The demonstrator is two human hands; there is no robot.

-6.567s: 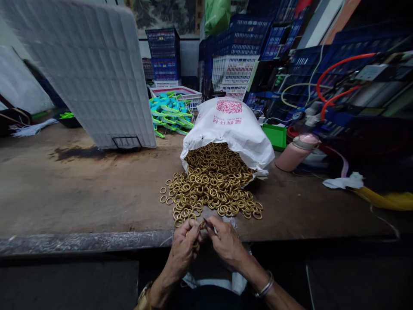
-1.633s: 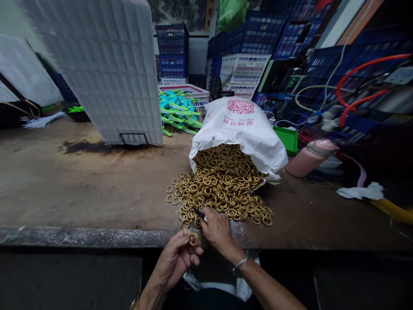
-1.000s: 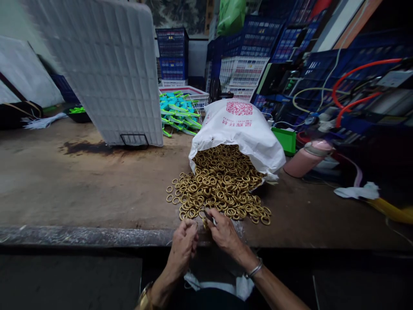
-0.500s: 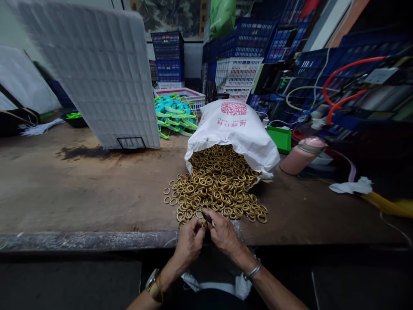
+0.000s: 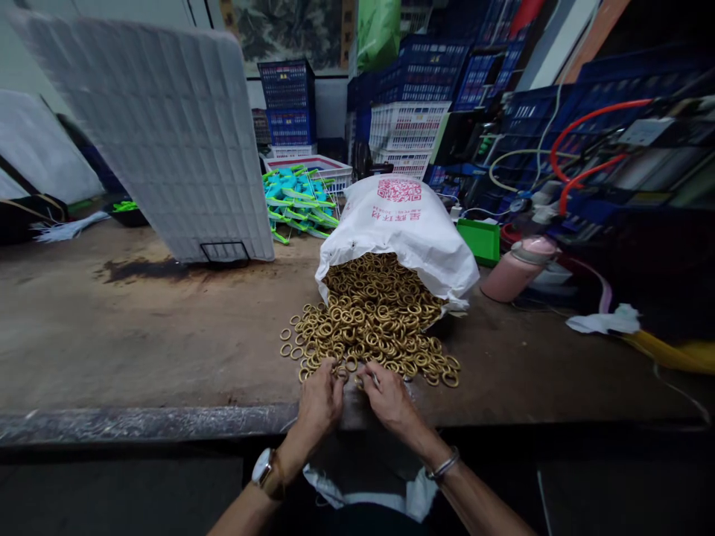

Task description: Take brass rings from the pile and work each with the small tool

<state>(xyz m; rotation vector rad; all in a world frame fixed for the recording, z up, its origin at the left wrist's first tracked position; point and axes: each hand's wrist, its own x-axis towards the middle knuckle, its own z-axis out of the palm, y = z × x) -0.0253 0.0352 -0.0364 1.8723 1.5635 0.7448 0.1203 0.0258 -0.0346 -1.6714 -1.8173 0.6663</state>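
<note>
Golden rings [image 5: 377,327] spill from a QR-printed sack [image 5: 398,231], left hand [image 5: 320,400] and right hand [image 5: 392,402] curled, grips unclear.

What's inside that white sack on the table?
Gold-coloured rings show in the open mouth of the white sack and spill onto the table. The sack's upper side hides the rest, so whether anything else lies deeper in can't be seen.

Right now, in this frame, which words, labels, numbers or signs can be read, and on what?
"星辉环材", apparently, in large red print, upside down, on the white sack.
Smaller red line beside it: too blurred to read.
QR code on the sack: no readable words.
Marks on the stacked blue crates: too small.
Watch dial: too small.
</note>
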